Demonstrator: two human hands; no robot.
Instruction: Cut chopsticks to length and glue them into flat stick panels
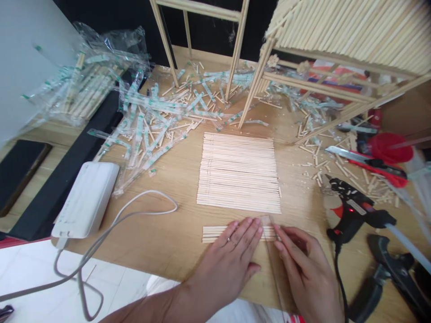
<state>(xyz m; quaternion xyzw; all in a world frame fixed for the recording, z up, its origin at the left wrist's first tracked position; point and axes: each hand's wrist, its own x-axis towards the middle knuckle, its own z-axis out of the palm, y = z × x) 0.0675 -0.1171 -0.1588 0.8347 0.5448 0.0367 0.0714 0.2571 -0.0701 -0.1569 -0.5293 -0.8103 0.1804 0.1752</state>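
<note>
My left hand [232,258] lies flat, fingers stretched out, across a short row of thin wooden sticks [210,234]. A clear, ruler-like strip [269,251] crosses the right part of that row, running toward the table's near edge beside my left fingertips. My right hand [305,264] is closed in a pinch at the row's right end, by the strip; what its fingertips hold, if anything, is too small to make out. Just beyond both hands lies a larger flat panel of sticks [239,172] set side by side, with faint lines near its left edge.
A glue gun [352,204] with a red light and a box cutter [367,161] lie right. A stick-built frame [319,85] stands behind, among stick offcuts and torn wrappers [158,105]. At left sit a white power bank [85,197] and its looped cable [134,211].
</note>
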